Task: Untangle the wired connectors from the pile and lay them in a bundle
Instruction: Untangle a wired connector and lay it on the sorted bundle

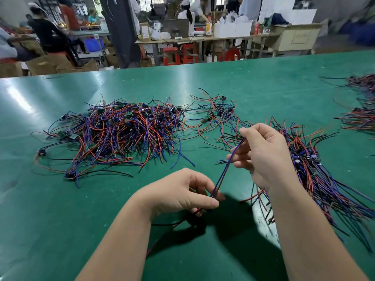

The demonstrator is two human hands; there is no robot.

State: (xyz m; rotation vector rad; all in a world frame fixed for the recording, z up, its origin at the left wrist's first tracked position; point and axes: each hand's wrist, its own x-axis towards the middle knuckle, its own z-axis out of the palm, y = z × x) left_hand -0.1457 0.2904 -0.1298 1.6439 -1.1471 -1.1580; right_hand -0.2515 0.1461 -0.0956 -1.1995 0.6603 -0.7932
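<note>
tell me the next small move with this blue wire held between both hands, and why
Probably swing the blue wire right and lay it on the bundle. The left hand and right hand pinch it taut, apparently free of the tangled pile, and the bundle lies just beyond the right hand.

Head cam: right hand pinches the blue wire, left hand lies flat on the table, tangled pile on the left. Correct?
No. The left hand is not flat on the table: it pinches the lower end of the same blue wire the right hand pinches. The tangled pile is on the left. Head view shows it.
</note>
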